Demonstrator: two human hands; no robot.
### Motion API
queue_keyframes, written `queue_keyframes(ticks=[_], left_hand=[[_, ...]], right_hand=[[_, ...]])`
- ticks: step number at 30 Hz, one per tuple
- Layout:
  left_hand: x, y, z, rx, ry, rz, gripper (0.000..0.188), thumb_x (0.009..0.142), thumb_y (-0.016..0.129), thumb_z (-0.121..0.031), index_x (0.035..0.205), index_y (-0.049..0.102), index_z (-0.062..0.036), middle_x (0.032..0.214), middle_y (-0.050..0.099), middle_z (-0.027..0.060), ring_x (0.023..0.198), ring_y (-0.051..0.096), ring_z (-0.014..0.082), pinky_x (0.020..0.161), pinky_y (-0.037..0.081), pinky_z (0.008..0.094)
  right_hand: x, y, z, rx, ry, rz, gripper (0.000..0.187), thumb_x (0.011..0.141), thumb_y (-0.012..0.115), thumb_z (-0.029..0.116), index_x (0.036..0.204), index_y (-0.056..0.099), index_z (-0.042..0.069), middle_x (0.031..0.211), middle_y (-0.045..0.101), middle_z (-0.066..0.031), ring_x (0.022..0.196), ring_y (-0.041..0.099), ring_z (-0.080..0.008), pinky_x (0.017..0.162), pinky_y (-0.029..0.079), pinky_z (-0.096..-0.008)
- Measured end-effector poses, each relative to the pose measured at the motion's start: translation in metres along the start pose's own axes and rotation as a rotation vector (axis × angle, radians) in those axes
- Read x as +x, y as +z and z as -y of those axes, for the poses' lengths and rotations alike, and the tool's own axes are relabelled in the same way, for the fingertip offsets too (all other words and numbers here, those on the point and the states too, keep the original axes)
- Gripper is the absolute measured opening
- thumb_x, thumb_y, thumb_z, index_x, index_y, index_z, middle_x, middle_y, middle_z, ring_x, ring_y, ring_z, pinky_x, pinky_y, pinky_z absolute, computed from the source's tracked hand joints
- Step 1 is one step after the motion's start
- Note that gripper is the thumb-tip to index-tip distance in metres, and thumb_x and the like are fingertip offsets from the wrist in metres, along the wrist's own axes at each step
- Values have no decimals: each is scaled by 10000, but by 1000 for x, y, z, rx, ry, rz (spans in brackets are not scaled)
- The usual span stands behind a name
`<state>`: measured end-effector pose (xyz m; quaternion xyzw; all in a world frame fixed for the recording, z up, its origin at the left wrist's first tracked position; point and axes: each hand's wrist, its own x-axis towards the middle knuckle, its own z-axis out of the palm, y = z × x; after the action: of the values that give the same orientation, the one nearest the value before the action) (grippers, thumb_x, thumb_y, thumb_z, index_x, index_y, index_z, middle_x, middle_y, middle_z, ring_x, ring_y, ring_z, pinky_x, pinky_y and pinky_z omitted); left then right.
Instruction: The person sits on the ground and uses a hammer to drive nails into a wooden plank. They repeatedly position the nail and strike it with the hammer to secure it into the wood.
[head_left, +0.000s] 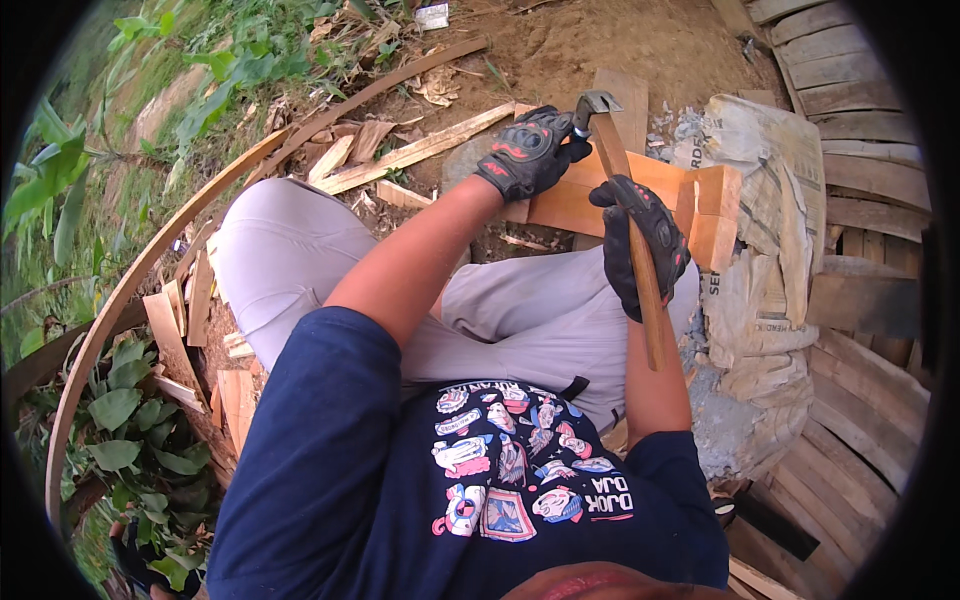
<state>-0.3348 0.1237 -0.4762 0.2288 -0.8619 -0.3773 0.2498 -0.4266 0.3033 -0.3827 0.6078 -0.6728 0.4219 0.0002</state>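
Navy cloth of my T-shirt (335, 440), printed on the front with small cartoon figures, lay nearest the camera. From the far left, broad green leaves (115, 410) grew beside a long wooden strip (120, 297) that seemed to bow across the view, with split wood scraps (172, 335) littering the ground to its right. My light grey trousers (530, 315) spread beneath my forearms. Ahead of them my left hand (530, 155), in a black glove with red marks, had its fingers curled in just beside the hammer's head; whether they pinched anything small, I could not tell. Near them was the hammer (648, 295), its metal head up at the far end and its wooden handle slanting back toward me. Under it lay an orange-brown board (570, 207). My right hand (662, 232), gloved alike, was wrapped around the handle about midway. Beyond stood a wooden block (715, 205) at the board's right end, then a pale, crumpled sack (770, 165) and, farthest right, weathered wooden slats (870, 180).
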Motion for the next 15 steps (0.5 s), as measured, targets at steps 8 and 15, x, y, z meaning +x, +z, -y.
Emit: queue_keyframes(ticks=[8,15], left_hand=[[-2,1,4,-5,22,-17,271,959,688,-332,1105,653,-107,1058,684,155,1064,631,364,918,503,467],[-1,-2,0,30,-8,31,284,947,702,-320,1138,659,-114,1071,698,141,1086,628,356,940,499,459]], right_hand=[[-2,-1,8,97,155,5,241,1033,626,185,1185,701,14,993,776,-116,966,746,-277,900,583,-393],[-3,1,-2,-61,73,96,215,1028,632,186,1139,713,21,1026,773,-113,1001,736,-288,922,573,-416]])
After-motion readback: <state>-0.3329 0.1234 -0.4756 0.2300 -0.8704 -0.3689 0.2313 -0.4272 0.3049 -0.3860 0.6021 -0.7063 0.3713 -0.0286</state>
